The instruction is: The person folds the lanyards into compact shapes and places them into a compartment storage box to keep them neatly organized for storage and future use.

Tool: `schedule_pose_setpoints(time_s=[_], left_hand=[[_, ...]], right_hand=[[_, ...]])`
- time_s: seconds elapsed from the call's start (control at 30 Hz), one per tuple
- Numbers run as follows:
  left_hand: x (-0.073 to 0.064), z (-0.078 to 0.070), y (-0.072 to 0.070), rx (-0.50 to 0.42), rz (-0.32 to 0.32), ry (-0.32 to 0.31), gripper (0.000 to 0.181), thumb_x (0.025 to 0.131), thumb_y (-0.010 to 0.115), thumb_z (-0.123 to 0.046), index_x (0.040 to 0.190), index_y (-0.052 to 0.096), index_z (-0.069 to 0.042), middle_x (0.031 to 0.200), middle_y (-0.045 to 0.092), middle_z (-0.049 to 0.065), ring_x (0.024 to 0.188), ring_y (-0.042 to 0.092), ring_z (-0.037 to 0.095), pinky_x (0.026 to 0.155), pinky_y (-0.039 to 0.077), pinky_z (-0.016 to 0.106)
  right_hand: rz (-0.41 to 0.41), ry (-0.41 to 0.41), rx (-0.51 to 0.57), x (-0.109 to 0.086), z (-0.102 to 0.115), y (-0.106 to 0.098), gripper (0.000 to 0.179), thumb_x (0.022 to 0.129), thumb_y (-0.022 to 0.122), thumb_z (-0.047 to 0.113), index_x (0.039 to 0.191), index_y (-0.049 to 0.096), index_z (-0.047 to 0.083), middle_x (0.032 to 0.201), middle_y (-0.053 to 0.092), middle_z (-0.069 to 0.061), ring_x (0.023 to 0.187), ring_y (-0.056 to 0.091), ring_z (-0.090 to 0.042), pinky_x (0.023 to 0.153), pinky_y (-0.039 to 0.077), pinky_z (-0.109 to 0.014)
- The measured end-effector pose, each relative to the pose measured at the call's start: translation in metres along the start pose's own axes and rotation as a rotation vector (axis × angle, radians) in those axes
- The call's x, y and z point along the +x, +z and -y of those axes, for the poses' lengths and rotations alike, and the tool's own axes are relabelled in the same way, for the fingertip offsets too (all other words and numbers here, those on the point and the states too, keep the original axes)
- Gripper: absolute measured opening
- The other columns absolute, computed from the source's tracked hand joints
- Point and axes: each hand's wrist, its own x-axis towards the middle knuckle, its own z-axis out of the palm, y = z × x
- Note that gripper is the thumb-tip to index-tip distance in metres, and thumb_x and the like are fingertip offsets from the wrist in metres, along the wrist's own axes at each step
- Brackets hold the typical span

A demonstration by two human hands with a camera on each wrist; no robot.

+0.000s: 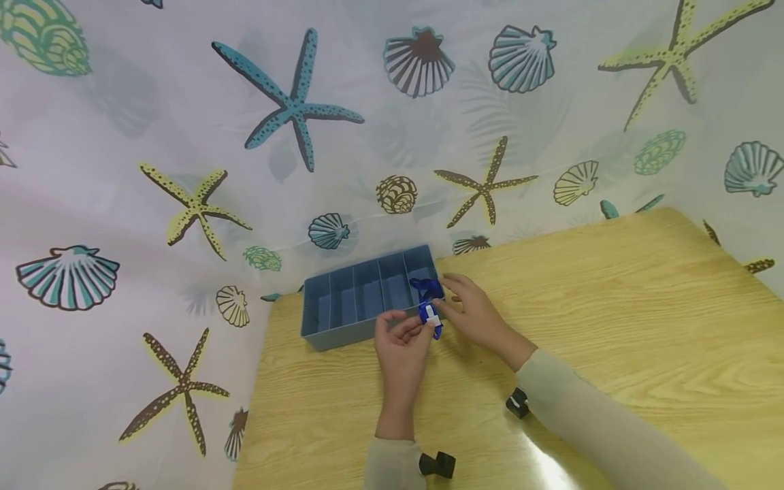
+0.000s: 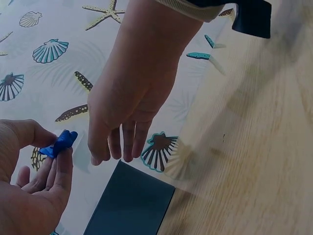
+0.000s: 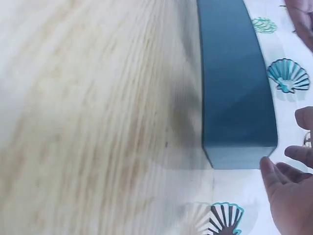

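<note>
My left hand [image 1: 403, 344] pinches a small, crumpled, shiny blue piece with a white patch [image 1: 432, 318] between thumb and fingers, just in front of the box's right end. The left wrist view shows the blue piece [image 2: 61, 143] at the fingertips. My right hand [image 1: 474, 309] hovers by the right end of the box, fingers loosely extended, its thumb close to the blue piece. A blue-grey divided box [image 1: 343, 337] stands at the table's back edge. Darker blue material [image 1: 425, 289] shows at its rightmost compartment. In the right wrist view, the right hand [image 3: 293, 200] is near the box corner.
The box sits on a light wood table [image 1: 612, 306]. Behind and left hangs a white cloth [image 1: 367, 82] printed with shells and starfish. Black blocks [image 1: 437, 465] are strapped at both wrists, over pale sleeves [image 1: 606, 422].
</note>
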Motion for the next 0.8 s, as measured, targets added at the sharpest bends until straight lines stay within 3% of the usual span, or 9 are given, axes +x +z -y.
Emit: schedule_pose_setpoints(time_s=[0.27, 0.47, 0.6, 0.8], left_hand=[[0.001, -0.002, 0.003, -0.005, 0.001, -0.023, 0.045, 0.087, 0.082, 0.001, 0.117, 0.049, -0.009, 0.104, 0.078, 0.022, 0.09, 0.077, 0.021, 0.076, 0.064, 0.025], [0.002, -0.002, 0.004, -0.003, 0.004, -0.019, 0.046, 0.087, 0.081, 0.002, 0.118, 0.049, -0.006, 0.105, 0.078, 0.021, 0.09, 0.077, 0.02, 0.075, 0.064, 0.025], [0.002, -0.002, 0.004, -0.001, 0.004, -0.012, 0.046, 0.087, 0.081, 0.003, 0.119, 0.049, -0.005, 0.105, 0.078, 0.022, 0.089, 0.077, 0.019, 0.076, 0.064, 0.025], [0.001, -0.002, 0.003, 0.002, -0.001, -0.02, 0.045, 0.087, 0.081, 0.003, 0.118, 0.049, -0.007, 0.105, 0.078, 0.023, 0.09, 0.077, 0.02, 0.077, 0.064, 0.025]], right_hand=[[-0.027, -0.034, -0.057, 0.011, -0.009, 0.012, 0.054, 0.109, 0.063, 0.022, 0.153, 0.05, -0.005, 0.165, 0.041, -0.026, 0.146, 0.051, -0.045, 0.11, 0.053, -0.054], [-0.046, -0.043, -0.121, 0.014, -0.012, 0.019, 0.055, 0.108, 0.065, 0.019, 0.152, 0.049, -0.008, 0.165, 0.041, -0.028, 0.151, 0.043, -0.045, 0.117, 0.046, -0.056], [-0.026, -0.025, -0.164, 0.015, -0.011, 0.021, 0.058, 0.109, 0.062, 0.022, 0.155, 0.044, -0.008, 0.169, 0.034, -0.025, 0.156, 0.037, -0.043, 0.126, 0.035, -0.056], [0.02, -0.022, -0.232, 0.018, -0.011, 0.024, 0.056, 0.111, 0.059, 0.024, 0.155, 0.044, -0.009, 0.169, 0.033, -0.028, 0.154, 0.039, -0.046, 0.125, 0.035, -0.058]])
